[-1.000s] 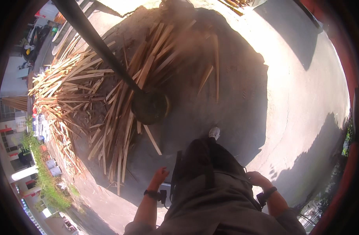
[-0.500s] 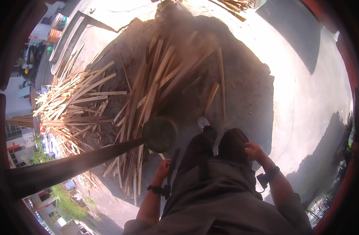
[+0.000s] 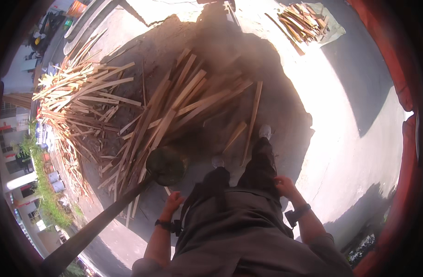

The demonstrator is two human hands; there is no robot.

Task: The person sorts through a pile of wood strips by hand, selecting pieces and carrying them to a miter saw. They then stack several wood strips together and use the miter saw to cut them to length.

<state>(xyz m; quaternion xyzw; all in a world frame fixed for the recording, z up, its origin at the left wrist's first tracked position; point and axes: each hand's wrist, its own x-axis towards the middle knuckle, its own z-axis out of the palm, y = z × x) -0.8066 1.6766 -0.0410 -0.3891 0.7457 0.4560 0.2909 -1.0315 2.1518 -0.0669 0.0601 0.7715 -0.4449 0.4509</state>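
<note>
My left hand (image 3: 175, 199) hangs beside my left hip, its fingers curled into a loose fist with nothing visible in them. A dark band with a small device (image 3: 169, 225) is strapped round that wrist. Close beside this hand, a dark pole (image 3: 100, 217) rises from a round greenish base (image 3: 167, 165). My right hand (image 3: 284, 185) is near my right thigh, its fingers bent inward, and nothing shows in its grip. A similar strapped device (image 3: 298, 214) sits on the right wrist. Ahead of me, a loose heap of long wooden strips (image 3: 174, 106) lies on the ground.
A larger sunlit pile of wooden strips (image 3: 77, 97) spreads along the left. Two loose strips (image 3: 252, 122) lie just ahead of my feet. At the far right, short wood pieces (image 3: 304, 23) rest on a pale sheet (image 3: 332, 32). Green plants (image 3: 45, 194) grow along the left side.
I have stepped forward, and my right foot now shows ahead. The view has turned, bringing more of the far-right wood and sheet into sight. Both hands stay low at my sides.
</note>
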